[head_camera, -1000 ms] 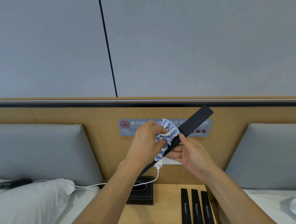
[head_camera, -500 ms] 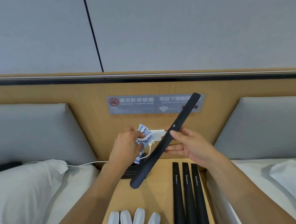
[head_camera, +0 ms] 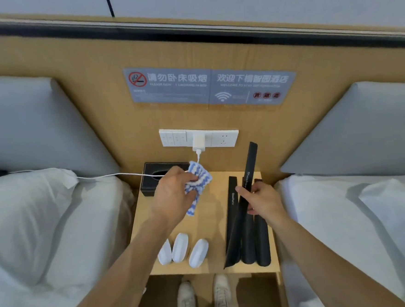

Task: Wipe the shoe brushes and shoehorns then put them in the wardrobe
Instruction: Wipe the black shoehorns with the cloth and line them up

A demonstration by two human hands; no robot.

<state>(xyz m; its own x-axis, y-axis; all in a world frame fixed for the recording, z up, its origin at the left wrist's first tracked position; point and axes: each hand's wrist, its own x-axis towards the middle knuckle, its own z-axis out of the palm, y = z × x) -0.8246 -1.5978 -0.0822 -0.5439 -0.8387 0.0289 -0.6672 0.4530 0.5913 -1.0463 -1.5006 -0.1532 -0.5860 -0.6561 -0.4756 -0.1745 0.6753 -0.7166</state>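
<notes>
My right hand (head_camera: pixel 262 200) grips a long black shoehorn (head_camera: pixel 249 164) near its middle, holding it low over the other black shoehorns (head_camera: pixel 248 241) that lie side by side on the right of the wooden nightstand (head_camera: pixel 209 227). Its upper end points toward the wall sockets. My left hand (head_camera: pixel 173 193) holds a crumpled blue-and-white striped cloth (head_camera: pixel 196 185) above the nightstand's left half, apart from the shoehorn. Three white shoe brushes (head_camera: pixel 183 248) lie in a row near the front edge, one partly hidden by my left forearm.
A black tissue box (head_camera: pixel 153 178) stands at the nightstand's back left. A white charger (head_camera: pixel 198 141) sits in the wall socket panel, its cable running left over the pillow (head_camera: pixel 26 213). Beds flank the nightstand on both sides. My shoes (head_camera: pixel 204 297) show below the front edge.
The view tipped downward. My right hand lowered the shoehorn from its raised slant down onto the others on the nightstand. The cloth hand came off the shoehorn and moved left.
</notes>
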